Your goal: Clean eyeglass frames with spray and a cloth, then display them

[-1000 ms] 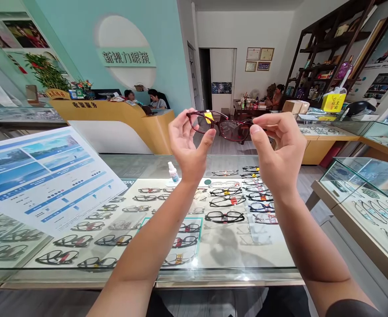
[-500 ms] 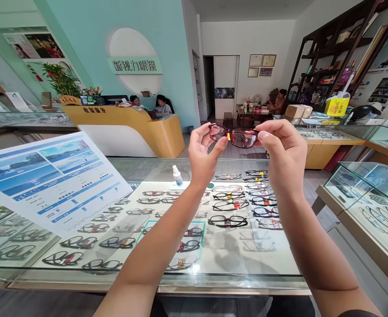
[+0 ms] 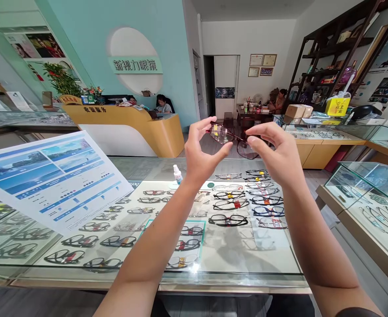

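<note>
In the head view, a pair of dark red eyeglasses (image 3: 222,134) is up in the air above the glass display case, tilted so its right lens sits lower. My left hand (image 3: 202,152) is around the left lens, fingers at its outer rim and thumb by its lower edge. My right hand (image 3: 276,152) pinches the right side between thumb and index finger, covering part of that lens. A yellow tag shows through the left lens. Beneath my hands, several eyeglass frames (image 3: 228,220) lie in rows in the case.
A white bottle (image 3: 177,175) stands on the glass display case (image 3: 233,279). At left is a printed sheet (image 3: 58,180). Another display case (image 3: 372,185) stands right. Behind are a reception counter (image 3: 160,136) with seated people, and a far table with another person (image 3: 281,101).
The eyeglasses have gone from nearly level to tilted, the right side dropping and turning. My right hand has shifted slightly left and down; the fingers of my left hand have spread more.
</note>
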`<state>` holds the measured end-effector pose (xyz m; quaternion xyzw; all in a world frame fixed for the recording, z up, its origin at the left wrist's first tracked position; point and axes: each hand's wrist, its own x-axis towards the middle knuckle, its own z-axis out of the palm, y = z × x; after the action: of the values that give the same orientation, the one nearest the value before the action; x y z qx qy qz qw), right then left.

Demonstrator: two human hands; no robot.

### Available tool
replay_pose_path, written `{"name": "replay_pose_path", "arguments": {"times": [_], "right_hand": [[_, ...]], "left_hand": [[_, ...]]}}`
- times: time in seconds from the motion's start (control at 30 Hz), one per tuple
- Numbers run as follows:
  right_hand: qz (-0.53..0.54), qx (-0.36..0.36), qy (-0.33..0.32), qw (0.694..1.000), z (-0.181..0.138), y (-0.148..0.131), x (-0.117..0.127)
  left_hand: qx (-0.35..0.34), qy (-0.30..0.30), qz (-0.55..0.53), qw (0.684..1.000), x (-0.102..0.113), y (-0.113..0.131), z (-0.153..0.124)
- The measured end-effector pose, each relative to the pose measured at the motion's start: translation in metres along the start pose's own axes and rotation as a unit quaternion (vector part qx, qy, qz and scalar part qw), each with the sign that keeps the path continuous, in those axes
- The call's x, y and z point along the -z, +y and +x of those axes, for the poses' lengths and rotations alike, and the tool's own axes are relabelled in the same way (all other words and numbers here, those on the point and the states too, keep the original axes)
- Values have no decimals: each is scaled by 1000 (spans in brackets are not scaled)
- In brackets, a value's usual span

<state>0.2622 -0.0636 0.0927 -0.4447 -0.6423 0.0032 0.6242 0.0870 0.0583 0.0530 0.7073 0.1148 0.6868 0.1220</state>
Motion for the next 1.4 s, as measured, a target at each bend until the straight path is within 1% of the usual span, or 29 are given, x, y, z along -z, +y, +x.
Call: {"name": "replay_pose_path", "arguments": {"times": [0.07,0.17,0.33,0.47,0.6,0.73,0.87,0.9,0.93,1.03,1.07,1.1,1.17,1.23,1.27,1.33,1.4], "right_hand": [[-36,11,-45,998,1,1,2],[-40,15,-71,997,2,4,3],[-7,-3,-114,993,3,7,8],[53,-57,-158,984,4,9,9],[134,-132,-207,960,6,10,8],[159,-164,-226,947,6,12,8],[160,-157,-216,950,6,19,6],[158,-153,-206,953,6,21,5],[153,-150,-194,957,6,22,4],[120,-137,-148,972,7,25,2],[106,-133,-136,976,7,26,2],[93,-129,-125,979,7,25,1],[71,-119,-109,984,6,24,-1],[38,-105,-100,989,4,21,-5],[15,-97,-93,991,3,20,-7],[-41,-73,-71,994,-1,18,-14],[-102,-40,-51,993,-4,16,-20]], "left_hand": [[-28,-29,42,998,2,7,1],[-48,-50,58,996,4,17,1],[-34,-85,34,995,5,25,1],[-10,-105,-3,994,7,29,2],[11,-119,-30,992,7,31,3],[28,-124,-64,990,5,26,2],[30,-128,-63,989,1,21,-1],[27,-119,-46,991,0,20,-2],[21,-97,-21,995,-1,21,-2],[-9,16,70,997,-4,29,-5],[-14,35,90,995,-4,33,-6],[-7,33,98,995,-5,37,-6],[45,-21,75,996,-7,44,-7],[133,-82,28,987,-7,48,-7],[176,-102,7,979,-8,48,-7],[239,-126,-17,963,-7,47,-6],[275,-135,-29,952,-7,43,-5]]}}
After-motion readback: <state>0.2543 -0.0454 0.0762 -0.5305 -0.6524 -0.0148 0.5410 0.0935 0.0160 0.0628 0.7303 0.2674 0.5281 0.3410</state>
